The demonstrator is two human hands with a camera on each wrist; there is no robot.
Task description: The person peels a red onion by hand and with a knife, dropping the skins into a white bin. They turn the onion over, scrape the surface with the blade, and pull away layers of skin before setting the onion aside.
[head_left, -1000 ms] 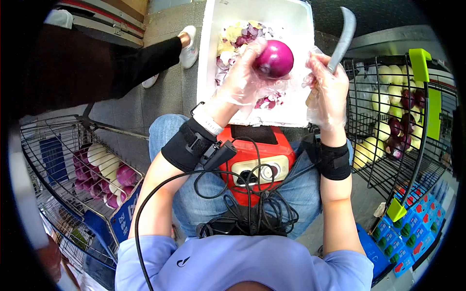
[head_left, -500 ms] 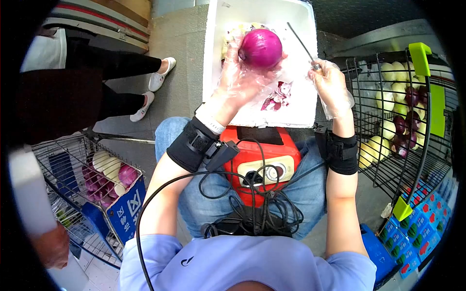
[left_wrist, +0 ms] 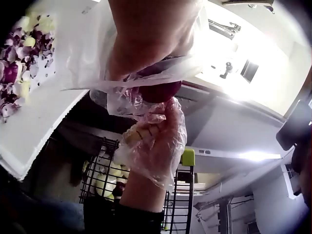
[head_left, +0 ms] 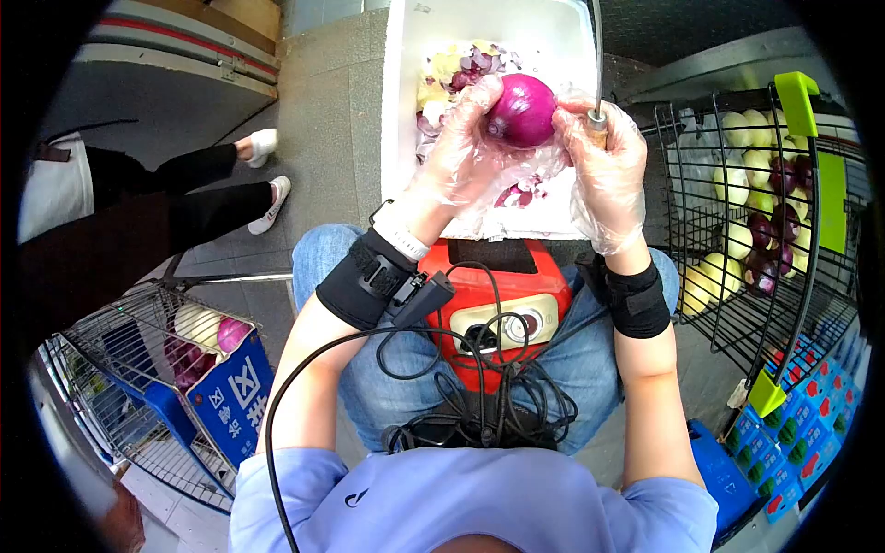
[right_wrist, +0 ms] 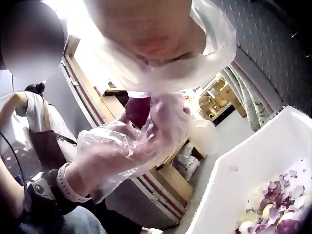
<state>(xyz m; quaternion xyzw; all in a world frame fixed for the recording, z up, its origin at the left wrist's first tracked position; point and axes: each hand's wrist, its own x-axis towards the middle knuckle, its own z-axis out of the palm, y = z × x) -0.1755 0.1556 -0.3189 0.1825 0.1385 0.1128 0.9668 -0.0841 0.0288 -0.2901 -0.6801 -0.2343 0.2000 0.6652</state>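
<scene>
Where the likely firm, slick onion (head_left: 525, 109) bulges, the left hand (head_left: 464, 152) cups it; the right hand (head_left: 610, 170) grips a knife (head_left: 597, 122).

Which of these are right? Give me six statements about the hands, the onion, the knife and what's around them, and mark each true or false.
1. The left hand holds a shiny, round purple onion. True.
2. The right hand grips a slim-bladed, tan-handled knife. True.
3. The right hand is bare. False: it wears a clear plastic glove.
4. The white rectangular tub is empty. False: purple and pale peelings lie in it.
5. A red boxy object with a cream panel sits between the knees. True.
6. The black wire basket holds only purple bulbs. False: pale ones are in it too.
</scene>
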